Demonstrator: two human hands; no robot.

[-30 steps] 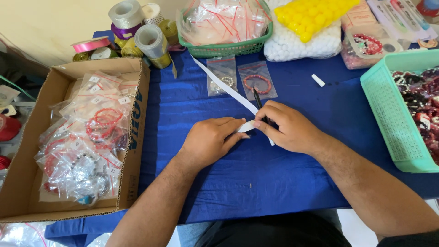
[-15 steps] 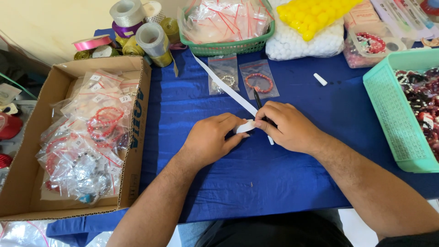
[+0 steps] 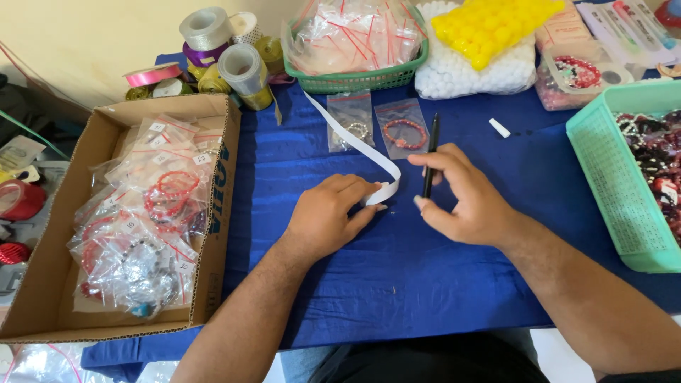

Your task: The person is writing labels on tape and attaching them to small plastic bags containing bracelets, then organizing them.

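I see the left hand (image 3: pixel 328 216) palm down on the blue cloth-covered tabletop (image 3: pixel 397 284), fingers closed on the folded end of a long white paper strip (image 3: pixel 355 142). The strip runs up-left toward the green plastic basket of clear bags (image 3: pixel 355 79). Right hand (image 3: pixel 461 195) pinches a slim black pen (image 3: pixel 430 157), tip near the strip's fold. Two small zip bags with bead bracelets (image 3: pixel 379 128) lie just beyond. Cardboard box of bagged bracelets (image 3: pixel 220 213) sits left, mint-green plastic basket (image 3: pixel 610 184) right.
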